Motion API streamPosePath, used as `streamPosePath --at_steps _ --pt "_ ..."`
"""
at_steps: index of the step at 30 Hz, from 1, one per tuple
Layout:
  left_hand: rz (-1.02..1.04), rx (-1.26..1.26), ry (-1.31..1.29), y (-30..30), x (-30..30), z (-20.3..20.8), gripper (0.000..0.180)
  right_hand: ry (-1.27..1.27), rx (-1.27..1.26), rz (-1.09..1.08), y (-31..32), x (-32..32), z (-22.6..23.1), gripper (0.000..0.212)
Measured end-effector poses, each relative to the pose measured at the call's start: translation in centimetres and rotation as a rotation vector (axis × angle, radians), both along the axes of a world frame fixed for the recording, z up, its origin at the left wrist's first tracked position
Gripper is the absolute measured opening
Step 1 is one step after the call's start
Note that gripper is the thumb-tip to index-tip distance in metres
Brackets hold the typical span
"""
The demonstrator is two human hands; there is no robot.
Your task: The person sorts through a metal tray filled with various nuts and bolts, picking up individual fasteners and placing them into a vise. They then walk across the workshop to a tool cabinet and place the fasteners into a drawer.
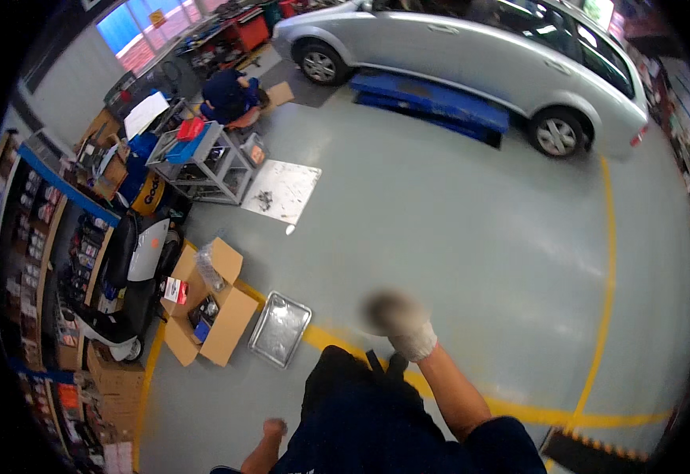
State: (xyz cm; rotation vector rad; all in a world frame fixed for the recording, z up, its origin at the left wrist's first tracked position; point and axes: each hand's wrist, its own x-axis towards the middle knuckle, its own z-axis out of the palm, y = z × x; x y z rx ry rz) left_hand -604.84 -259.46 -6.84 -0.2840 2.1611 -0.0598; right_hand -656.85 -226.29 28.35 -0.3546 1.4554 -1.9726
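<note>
My right hand (412, 332) is raised in front of my body, in a pale work glove. Its finger end is a dark, round smear from motion, so whether that is a soiled glove or a dark thing held there cannot be told. Down at my left side hangs my left hand (274, 428), small and blurred, its fingers not distinguishable. The nearest thing ahead of it is a shallow metal tray (280, 330) on the floor. Beside the tray stands an open cardboard box (233, 325) holding small packages and dark parts.
A silver car (439, 47) stands at the far side by a blue lift platform (432, 103). A person (230, 95) crouches near a grey tool trolley (203, 162). A white sheet (285, 189) lies on the floor. A scooter (143, 261) and stocked shelves (37, 245) line the left.
</note>
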Motion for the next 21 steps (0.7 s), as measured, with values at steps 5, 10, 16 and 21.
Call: streamPosePath --at_steps 5,10,16,21 --pt "0.520 0.183 0.076 1.6 -7.5 1.3 0.030 0.280 0.255 -0.048 -6.5 -16.6 -5.5 0.018" --pt "0.460 0.291 0.209 -9.3 -32.5 -7.2 0.031 -0.381 0.008 -0.315 -13.1 -31.3 -11.4 0.026" --pt "0.364 0.298 0.559 -27.7 -79.2 -10.9 0.045 -0.475 -0.002 -0.562 -22.7 -48.8 -12.0 0.034" --pt "0.821 0.838 0.947 -31.9 -122.4 5.3 0.036 -0.575 -0.065 -0.737 -27.7 -65.7 -15.9 0.034"
